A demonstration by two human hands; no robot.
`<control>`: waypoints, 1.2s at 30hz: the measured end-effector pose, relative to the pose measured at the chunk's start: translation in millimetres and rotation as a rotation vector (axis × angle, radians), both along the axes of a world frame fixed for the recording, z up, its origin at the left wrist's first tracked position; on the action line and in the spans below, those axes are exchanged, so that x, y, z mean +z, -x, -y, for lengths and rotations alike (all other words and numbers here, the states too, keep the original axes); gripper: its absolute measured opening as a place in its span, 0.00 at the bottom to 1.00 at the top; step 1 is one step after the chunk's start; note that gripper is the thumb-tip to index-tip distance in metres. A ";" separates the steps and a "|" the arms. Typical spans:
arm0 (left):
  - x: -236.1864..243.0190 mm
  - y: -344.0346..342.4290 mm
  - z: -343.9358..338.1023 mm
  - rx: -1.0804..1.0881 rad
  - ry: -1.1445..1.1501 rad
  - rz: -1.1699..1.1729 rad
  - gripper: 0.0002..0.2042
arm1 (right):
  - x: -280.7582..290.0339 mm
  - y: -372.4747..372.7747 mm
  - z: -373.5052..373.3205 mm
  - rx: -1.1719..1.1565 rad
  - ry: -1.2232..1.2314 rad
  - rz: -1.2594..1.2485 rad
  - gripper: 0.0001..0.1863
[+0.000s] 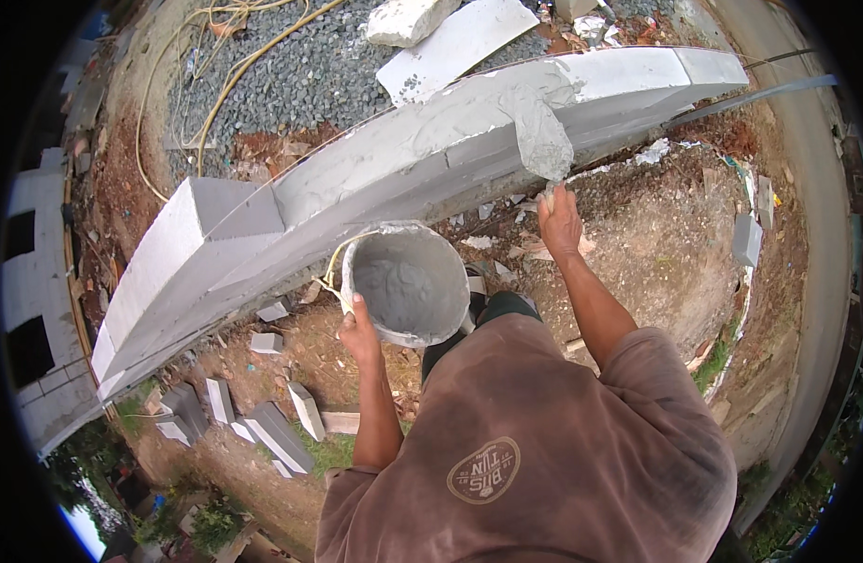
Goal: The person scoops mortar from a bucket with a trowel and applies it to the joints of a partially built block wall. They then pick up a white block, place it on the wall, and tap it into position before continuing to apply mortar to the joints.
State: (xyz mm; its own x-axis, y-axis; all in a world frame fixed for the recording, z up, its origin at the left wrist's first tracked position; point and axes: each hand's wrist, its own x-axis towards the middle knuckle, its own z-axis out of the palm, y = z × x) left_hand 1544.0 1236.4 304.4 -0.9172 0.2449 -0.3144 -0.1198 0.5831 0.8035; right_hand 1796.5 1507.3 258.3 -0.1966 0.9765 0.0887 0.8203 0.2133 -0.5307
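Observation:
My left hand (360, 336) grips the near left rim of a mortar-smeared bucket (443, 272), thumb up over the edge. Grey wet mortar (389, 286) lies in its bottom, and a pale cord hangs at its left side. My right hand (560, 223) is closed around the handle of a trowel (544, 145). Mortar coats the trowel's blade, which reaches over the near edge of a low wall of pale blocks (356, 202). Wet mortar (450, 117) is spread along the wall's top, left of the blade. Most of the trowel's handle is hidden in my fist.
One block (220, 206) stands a course higher at the wall's left. Beyond are gravel (310, 80), a yellowish hose (227, 84) and a white slab (455, 47). Several loose blocks (280, 436) lie on the dirt at lower left. A taut string runs along the wall.

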 end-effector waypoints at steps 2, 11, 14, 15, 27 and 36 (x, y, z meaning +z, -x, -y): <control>-5.3 1.9 4.3 0.007 0.035 -0.019 0.27 | -6.2 -29.9 19.9 0.047 0.021 0.007 0.24; -2.3 11.2 10.6 0.099 -0.034 0.037 0.24 | 8.7 -16.8 24.1 0.183 0.005 -0.120 0.19; 3.0 17.4 20.1 0.164 -0.084 -0.004 0.29 | 39.6 -7.6 56.5 0.279 0.424 -0.340 0.17; 13.7 15.9 18.4 0.150 -0.042 -0.005 0.29 | 47.0 -14.7 72.9 0.303 0.568 -0.360 0.16; 71.8 3.7 3.2 -0.196 0.103 -0.370 0.28 | 7.7 124.0 140.0 1.058 0.618 0.523 0.21; 59.7 34.4 52.9 0.026 -0.035 -0.091 0.26 | 56.3 89.4 146.4 0.949 1.347 0.188 0.27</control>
